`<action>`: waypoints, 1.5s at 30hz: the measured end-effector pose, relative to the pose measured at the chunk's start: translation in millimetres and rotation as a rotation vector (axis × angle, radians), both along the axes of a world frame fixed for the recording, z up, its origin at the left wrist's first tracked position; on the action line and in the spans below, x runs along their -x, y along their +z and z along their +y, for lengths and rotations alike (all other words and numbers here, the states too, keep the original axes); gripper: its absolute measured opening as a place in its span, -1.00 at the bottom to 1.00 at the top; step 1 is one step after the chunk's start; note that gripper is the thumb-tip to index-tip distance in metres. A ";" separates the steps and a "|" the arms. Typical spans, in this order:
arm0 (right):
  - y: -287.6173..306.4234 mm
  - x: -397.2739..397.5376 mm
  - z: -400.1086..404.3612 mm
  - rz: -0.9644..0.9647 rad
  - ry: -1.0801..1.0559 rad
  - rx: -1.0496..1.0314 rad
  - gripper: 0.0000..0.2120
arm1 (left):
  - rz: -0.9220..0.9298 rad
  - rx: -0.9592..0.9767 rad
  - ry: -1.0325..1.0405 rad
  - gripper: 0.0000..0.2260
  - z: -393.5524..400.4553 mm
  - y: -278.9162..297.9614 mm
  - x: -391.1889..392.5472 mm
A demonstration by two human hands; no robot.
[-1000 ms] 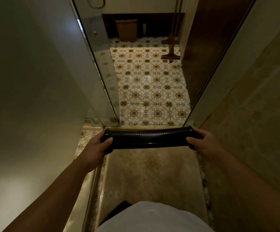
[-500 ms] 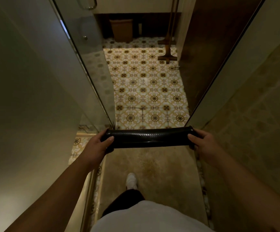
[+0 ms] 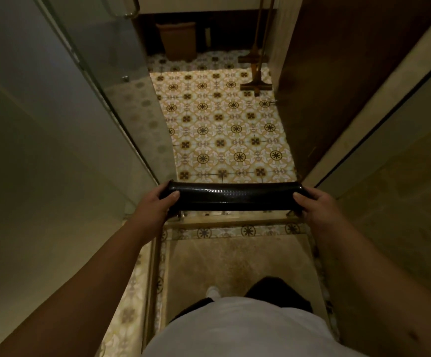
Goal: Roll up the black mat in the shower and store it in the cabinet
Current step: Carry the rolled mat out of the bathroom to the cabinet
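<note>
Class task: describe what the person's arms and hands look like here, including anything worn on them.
Both arms are bare up to the frame edge, with no sleeves in view. The left hand and right hand wear no gloves, and no rings, watch or bracelets are visible. Fingers are bare with short nails.

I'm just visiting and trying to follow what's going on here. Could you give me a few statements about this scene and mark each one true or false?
1. The mat is rolled into a tube. True.
2. Only one hand holds it. False: the left hand grips one end and the right hand the other.
3. The mat lies flat on the floor. False: it is held up level, off the floor, in front of the person.
4. A patterned tile floor lies ahead, past the glass door. True.
5. A bin stands at the far end of the tiles. True.
</note>
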State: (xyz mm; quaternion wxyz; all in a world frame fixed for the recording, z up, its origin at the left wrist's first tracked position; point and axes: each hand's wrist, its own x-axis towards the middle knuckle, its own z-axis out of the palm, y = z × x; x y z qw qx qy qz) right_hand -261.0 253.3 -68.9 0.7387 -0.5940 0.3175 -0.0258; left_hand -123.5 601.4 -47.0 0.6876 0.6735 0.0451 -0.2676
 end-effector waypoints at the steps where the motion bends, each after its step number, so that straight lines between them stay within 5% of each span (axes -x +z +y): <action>1: 0.3 -10.5 -2.2 0.012 -0.002 0.001 -0.80 | -0.004 0.000 -0.002 -0.66 -3.5 0.6 -10.3; 32: 5.0 -333.0 -198.6 0.046 0.093 -0.008 -0.68 | 0.037 0.012 0.089 -0.69 -194.7 -12.6 -297.3; 45: -14.5 -542.9 -219.2 0.065 0.032 -0.022 -0.69 | 0.058 0.016 0.034 -0.55 -218.0 -51.7 -525.8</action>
